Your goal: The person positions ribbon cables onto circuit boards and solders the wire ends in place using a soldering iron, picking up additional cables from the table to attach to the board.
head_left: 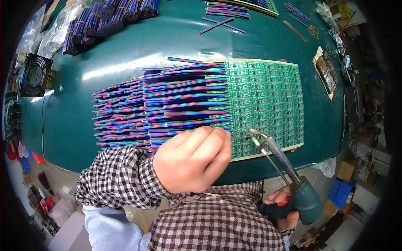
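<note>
A panel of small green circuit boards [268, 100] lies flat on the green table. Rows of multicoloured ribbon wires [180, 100] stretch leftward from its left part. My left hand [194, 157] is closed above the lower wires, its fingertips down at the panel's near left part; whatever it pinches is hidden beneath it. In my right hand [282, 209] is a soldering gun [307, 198] with a dark green body, gripped by the handle. Its tip [253, 136] is at the panel's lower middle, just right of my left hand. I cannot tell whether the tip touches the boards.
Bundles of ribbon wire [106, 19] lie at the back left, near a black fan [37, 76]. Loose wires [222, 25] and another board panel [261, 5] are at the back. A worn block in a tray [325, 73] sits right of the panel, with rubber bands [313, 31] beyond.
</note>
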A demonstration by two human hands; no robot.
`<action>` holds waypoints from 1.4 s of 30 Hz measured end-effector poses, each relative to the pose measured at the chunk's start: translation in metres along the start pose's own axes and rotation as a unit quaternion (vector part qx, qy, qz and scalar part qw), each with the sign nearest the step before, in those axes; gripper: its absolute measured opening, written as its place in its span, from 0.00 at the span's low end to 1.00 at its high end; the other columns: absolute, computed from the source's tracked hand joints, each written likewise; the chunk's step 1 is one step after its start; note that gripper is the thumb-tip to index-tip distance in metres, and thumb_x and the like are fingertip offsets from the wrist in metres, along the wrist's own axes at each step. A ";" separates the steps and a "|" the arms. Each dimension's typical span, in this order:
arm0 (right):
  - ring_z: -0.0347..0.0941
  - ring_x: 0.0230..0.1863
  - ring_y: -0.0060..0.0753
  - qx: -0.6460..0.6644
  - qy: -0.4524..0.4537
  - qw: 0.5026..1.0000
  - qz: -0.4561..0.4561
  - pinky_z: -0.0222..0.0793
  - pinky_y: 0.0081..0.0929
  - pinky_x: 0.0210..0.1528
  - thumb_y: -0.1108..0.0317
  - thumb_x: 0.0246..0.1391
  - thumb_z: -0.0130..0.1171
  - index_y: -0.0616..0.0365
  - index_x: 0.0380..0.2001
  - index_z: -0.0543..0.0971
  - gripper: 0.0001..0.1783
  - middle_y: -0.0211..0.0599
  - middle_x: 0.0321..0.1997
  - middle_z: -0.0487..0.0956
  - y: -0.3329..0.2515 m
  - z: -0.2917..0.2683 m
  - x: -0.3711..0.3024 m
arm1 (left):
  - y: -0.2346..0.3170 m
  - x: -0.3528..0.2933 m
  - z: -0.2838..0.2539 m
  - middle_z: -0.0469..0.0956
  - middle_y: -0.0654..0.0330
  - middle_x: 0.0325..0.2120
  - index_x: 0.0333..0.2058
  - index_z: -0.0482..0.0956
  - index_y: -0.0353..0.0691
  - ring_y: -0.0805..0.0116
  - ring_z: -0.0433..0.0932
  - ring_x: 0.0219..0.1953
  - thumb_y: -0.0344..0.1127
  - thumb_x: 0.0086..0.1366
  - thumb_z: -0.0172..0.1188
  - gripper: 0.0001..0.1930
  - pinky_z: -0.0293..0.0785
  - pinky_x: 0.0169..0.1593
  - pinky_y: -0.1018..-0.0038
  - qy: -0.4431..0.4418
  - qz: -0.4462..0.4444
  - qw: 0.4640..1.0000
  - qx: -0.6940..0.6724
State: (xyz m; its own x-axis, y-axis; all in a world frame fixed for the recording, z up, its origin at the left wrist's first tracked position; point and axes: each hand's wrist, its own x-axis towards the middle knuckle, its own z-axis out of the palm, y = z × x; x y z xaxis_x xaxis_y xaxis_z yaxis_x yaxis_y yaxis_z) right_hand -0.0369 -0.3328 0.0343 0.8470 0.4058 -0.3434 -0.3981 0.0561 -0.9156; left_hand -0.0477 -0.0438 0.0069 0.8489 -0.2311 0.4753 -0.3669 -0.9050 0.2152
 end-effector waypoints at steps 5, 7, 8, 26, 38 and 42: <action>0.74 0.41 0.40 -0.021 0.014 1.000 0.018 0.76 0.36 0.45 0.44 0.45 0.65 0.72 0.48 0.63 0.43 0.41 0.34 0.72 0.002 0.002 -0.003 | 0.000 -0.001 0.001 0.74 0.56 0.31 0.37 0.78 0.32 0.68 0.75 0.28 0.28 0.44 0.60 0.17 0.71 0.26 0.79 0.001 -0.022 1.000 -0.017; 0.74 0.40 0.40 -0.039 0.014 0.999 0.020 0.76 0.37 0.45 0.43 0.44 0.65 0.72 0.49 0.63 0.44 0.40 0.33 0.72 0.003 0.001 -0.005 | 0.000 0.000 0.001 0.74 0.56 0.31 0.37 0.78 0.32 0.68 0.75 0.28 0.28 0.44 0.59 0.17 0.71 0.26 0.78 0.002 -0.024 0.999 -0.023; 0.74 0.40 0.39 -0.055 0.013 0.998 0.021 0.75 0.38 0.46 0.43 0.43 0.65 0.72 0.50 0.63 0.45 0.39 0.32 0.72 0.003 0.000 -0.006 | 0.000 0.000 0.001 0.74 0.57 0.31 0.37 0.78 0.32 0.68 0.75 0.28 0.28 0.44 0.59 0.17 0.71 0.26 0.78 0.003 -0.026 0.999 -0.028; 0.73 0.37 0.37 -0.108 -0.024 0.993 0.037 0.73 0.40 0.47 0.37 0.40 0.65 0.70 0.51 0.62 0.49 0.35 0.31 0.72 0.003 -0.008 -0.003 | -0.004 0.002 -0.003 0.73 0.56 0.30 0.35 0.78 0.30 0.66 0.74 0.27 0.26 0.41 0.60 0.17 0.72 0.28 0.77 -0.016 -0.030 0.997 -0.065; 0.73 0.36 0.37 -0.063 0.012 0.998 0.026 0.73 0.40 0.46 0.38 0.40 0.65 0.70 0.51 0.62 0.49 0.35 0.30 0.72 0.025 -0.029 -0.018 | -0.005 0.000 0.003 0.71 0.60 0.30 0.32 0.76 0.34 0.70 0.73 0.31 0.32 0.43 0.57 0.14 0.69 0.27 0.79 0.005 -0.019 0.999 -0.029; 0.73 0.37 0.37 -0.116 -0.038 0.992 0.025 0.74 0.39 0.45 0.39 0.42 0.65 0.71 0.51 0.62 0.48 0.36 0.31 0.72 0.011 -0.011 -0.003 | -0.003 0.003 -0.002 0.74 0.55 0.30 0.34 0.78 0.29 0.66 0.74 0.27 0.27 0.40 0.60 0.17 0.72 0.28 0.77 -0.014 -0.037 0.997 -0.065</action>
State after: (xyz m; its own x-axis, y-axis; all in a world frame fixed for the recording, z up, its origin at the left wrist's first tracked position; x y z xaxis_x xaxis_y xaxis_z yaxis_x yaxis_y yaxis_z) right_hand -0.0403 -0.3433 0.0232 0.7962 0.4708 -0.3800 -0.3393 -0.1727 -0.9247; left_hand -0.0452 -0.0413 0.0093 0.8856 -0.1770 0.4295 -0.3470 -0.8668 0.3583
